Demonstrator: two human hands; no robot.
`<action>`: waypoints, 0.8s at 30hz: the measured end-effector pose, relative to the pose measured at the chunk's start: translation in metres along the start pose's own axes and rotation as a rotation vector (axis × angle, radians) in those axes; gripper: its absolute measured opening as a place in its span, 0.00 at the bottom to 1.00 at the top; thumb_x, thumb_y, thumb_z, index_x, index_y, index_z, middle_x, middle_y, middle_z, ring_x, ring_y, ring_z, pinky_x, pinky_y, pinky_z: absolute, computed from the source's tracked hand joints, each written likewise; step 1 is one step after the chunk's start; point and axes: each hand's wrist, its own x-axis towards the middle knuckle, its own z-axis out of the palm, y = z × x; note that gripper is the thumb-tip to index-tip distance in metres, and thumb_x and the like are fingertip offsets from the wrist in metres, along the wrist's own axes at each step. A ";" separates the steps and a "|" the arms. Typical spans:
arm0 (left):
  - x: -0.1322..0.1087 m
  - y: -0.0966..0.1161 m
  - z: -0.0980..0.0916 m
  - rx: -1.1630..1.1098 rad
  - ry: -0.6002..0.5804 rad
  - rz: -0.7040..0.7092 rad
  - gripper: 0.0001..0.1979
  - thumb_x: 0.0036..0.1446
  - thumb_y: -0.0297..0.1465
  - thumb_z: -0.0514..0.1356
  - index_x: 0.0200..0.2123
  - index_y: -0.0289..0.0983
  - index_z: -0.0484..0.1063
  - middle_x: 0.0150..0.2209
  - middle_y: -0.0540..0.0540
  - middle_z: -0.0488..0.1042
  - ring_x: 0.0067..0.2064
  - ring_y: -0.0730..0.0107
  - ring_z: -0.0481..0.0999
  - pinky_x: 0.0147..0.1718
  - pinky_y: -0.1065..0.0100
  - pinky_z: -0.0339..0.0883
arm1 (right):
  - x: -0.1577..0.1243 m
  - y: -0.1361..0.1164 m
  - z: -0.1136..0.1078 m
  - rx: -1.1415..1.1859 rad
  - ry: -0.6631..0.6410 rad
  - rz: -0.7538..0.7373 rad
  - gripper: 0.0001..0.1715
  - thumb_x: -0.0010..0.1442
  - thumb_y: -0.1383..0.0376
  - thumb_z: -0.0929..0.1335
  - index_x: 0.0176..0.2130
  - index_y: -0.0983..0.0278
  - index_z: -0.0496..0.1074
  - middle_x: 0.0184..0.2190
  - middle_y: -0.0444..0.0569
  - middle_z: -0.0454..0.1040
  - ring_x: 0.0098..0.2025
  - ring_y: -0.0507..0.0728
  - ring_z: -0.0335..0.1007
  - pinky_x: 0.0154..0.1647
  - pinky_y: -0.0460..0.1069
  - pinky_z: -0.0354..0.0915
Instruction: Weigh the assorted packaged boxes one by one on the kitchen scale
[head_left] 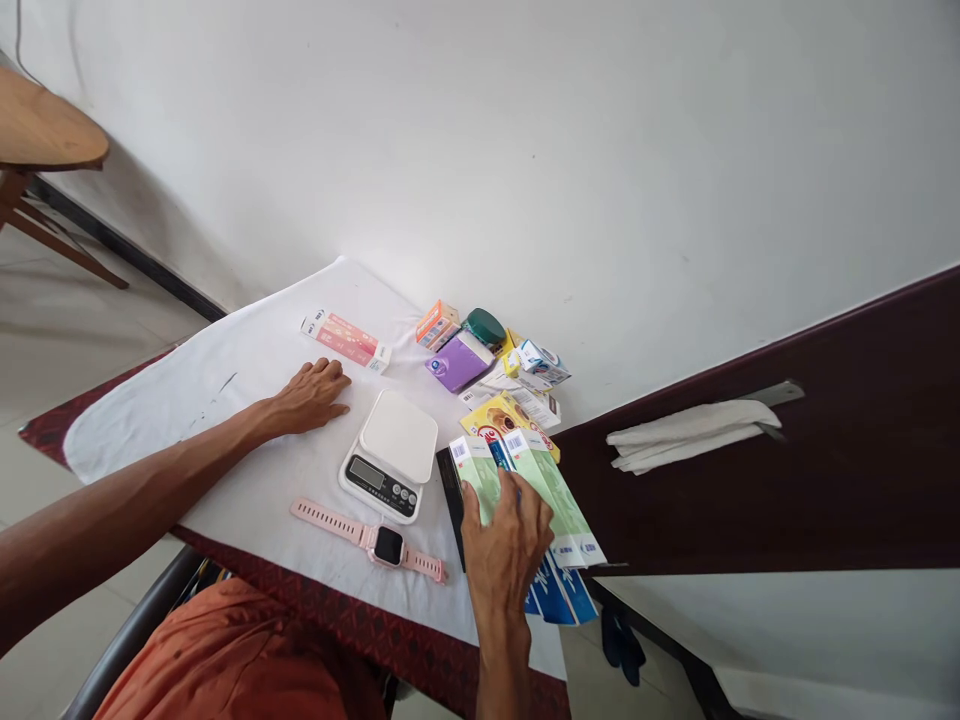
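My left hand (309,395) lies flat on the white cloth, fingers stretched out, holding nothing. Just beyond it is a pink-and-white box (346,338). To its right sits a white kitchen scale (399,435) with a bare platform; its display shows no readable figure. A pink-strapped smartwatch (388,546) lies in front of the scale. My right hand (510,535) is over the boxes at the right, thumb and fingers on opposite sides of a green-and-white box (474,455). A second green-and-white box (551,490) lies beside it, above blue boxes (566,590). My palm hides part of them.
Behind the right hand are a yellow box (499,412), a purple box (460,362), an orange-and-white box (438,325), a green-lidded jar (484,326) and a blue-and-white box (541,362). The wall borders the table. A white towel (694,435) hangs at right.
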 end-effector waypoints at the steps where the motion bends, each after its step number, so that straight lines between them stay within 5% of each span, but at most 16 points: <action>1: 0.000 0.000 0.000 -0.002 -0.002 -0.002 0.12 0.65 0.37 0.57 0.49 0.39 0.72 0.52 0.39 0.69 0.52 0.52 0.68 0.50 0.56 0.60 | 0.011 -0.011 0.000 0.028 -0.007 -0.033 0.24 0.70 0.52 0.61 0.55 0.64 0.72 0.53 0.63 0.73 0.55 0.73 0.66 0.48 0.64 0.64; 5: -0.001 0.002 -0.002 0.003 -0.012 -0.004 0.12 0.65 0.36 0.58 0.49 0.37 0.72 0.52 0.37 0.69 0.52 0.52 0.68 0.50 0.56 0.60 | 0.064 -0.068 0.019 0.164 -0.089 -0.213 0.20 0.69 0.58 0.64 0.56 0.64 0.70 0.57 0.62 0.71 0.59 0.69 0.63 0.58 0.64 0.61; 11: -0.001 0.002 0.001 -0.023 0.015 -0.005 0.11 0.63 0.34 0.60 0.47 0.38 0.72 0.50 0.37 0.69 0.51 0.52 0.68 0.48 0.55 0.61 | 0.142 -0.136 0.094 0.213 -0.449 -0.323 0.32 0.63 0.62 0.70 0.63 0.66 0.63 0.65 0.63 0.64 0.67 0.67 0.56 0.62 0.62 0.59; 14: 0.000 0.003 0.001 -0.008 0.018 -0.001 0.11 0.63 0.34 0.61 0.47 0.38 0.72 0.51 0.37 0.70 0.51 0.51 0.68 0.49 0.54 0.61 | 0.167 -0.150 0.131 0.210 -0.549 -0.318 0.35 0.60 0.61 0.72 0.63 0.66 0.62 0.64 0.63 0.65 0.66 0.67 0.58 0.61 0.62 0.60; 18: 0.001 0.006 -0.002 0.021 -0.008 -0.011 0.11 0.64 0.35 0.61 0.46 0.36 0.72 0.51 0.36 0.70 0.51 0.52 0.68 0.49 0.55 0.61 | 0.181 -0.157 0.161 0.213 -0.644 -0.309 0.25 0.58 0.60 0.73 0.53 0.64 0.69 0.53 0.60 0.75 0.57 0.66 0.67 0.54 0.59 0.64; 24: 0.001 0.007 -0.004 0.032 -0.017 -0.008 0.11 0.64 0.35 0.62 0.46 0.35 0.72 0.50 0.36 0.70 0.50 0.53 0.68 0.48 0.56 0.61 | 0.175 -0.155 0.159 0.272 -0.604 -0.302 0.22 0.58 0.59 0.73 0.50 0.63 0.69 0.51 0.55 0.75 0.55 0.62 0.69 0.51 0.55 0.65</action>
